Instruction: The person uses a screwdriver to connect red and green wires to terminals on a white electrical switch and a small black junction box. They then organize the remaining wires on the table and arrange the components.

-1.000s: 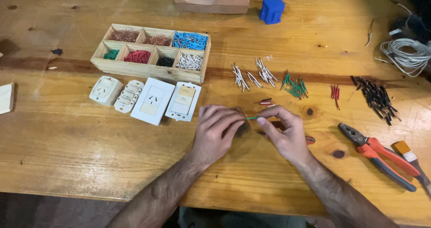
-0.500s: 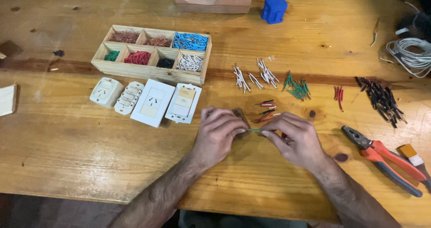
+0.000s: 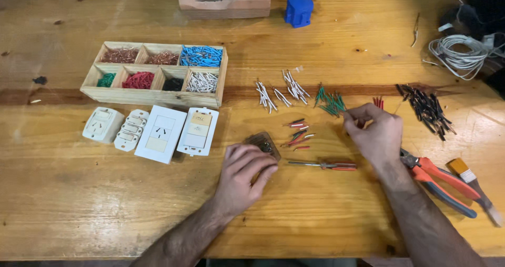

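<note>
Nearest, the left hand rests with curled fingers pressing a small brown component to the wooden table, a screwdriver just beside it, while farther out the right hand pinches fingertips together on green wire pieces, pliers near its wrist.

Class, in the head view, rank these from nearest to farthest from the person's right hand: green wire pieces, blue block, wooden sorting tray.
From the right hand:
1. Green wire pieces, just left of its fingertips.
2. Blue block, far edge.
3. Wooden sorting tray, far left.
</note>
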